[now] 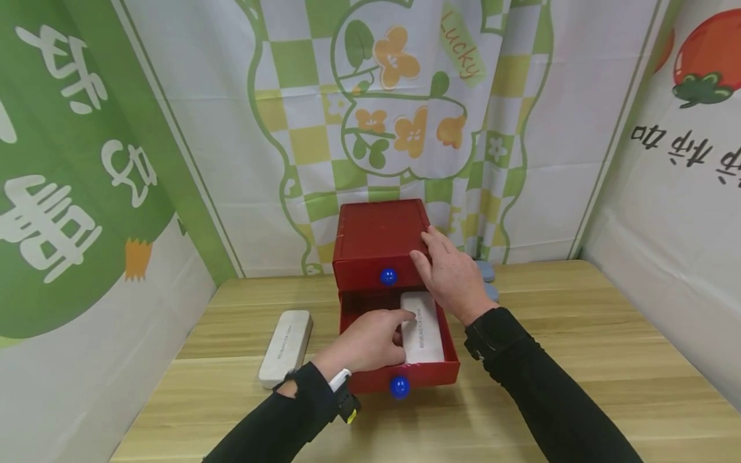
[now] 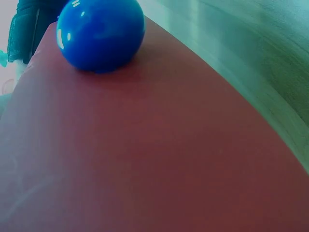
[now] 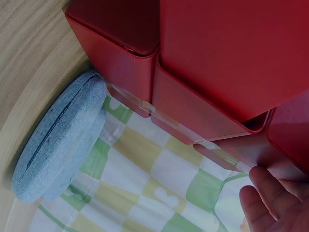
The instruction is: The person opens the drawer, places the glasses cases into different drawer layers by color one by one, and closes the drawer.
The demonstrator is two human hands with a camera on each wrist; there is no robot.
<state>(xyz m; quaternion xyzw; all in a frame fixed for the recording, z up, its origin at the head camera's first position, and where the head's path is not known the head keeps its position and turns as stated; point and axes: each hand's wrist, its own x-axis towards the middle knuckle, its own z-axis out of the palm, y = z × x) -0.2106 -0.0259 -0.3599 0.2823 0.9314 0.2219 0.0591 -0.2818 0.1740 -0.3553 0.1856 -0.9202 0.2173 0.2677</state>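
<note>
A red two-drawer box (image 1: 382,231) stands on the table with its lower drawer (image 1: 451,372) pulled out. Inside that drawer, against the right side, lies a white oblong case (image 1: 425,337) with small print on its lid. My left hand (image 1: 370,341) reaches into the drawer with curled fingers on the case's left side, the index fingertip over its top. My right hand (image 1: 454,276) rests with extended fingers on the box's upper right edge. The left wrist view has the drawer's red front and blue round knob (image 2: 101,34) close up; the left hand is outside that view.
A second white case (image 1: 286,347) lies on the table left of the box. Beside the box at the back right is a blue fabric-covered item (image 3: 63,135) with a dark seam. A patterned curtain (image 1: 399,96) hangs right behind the box.
</note>
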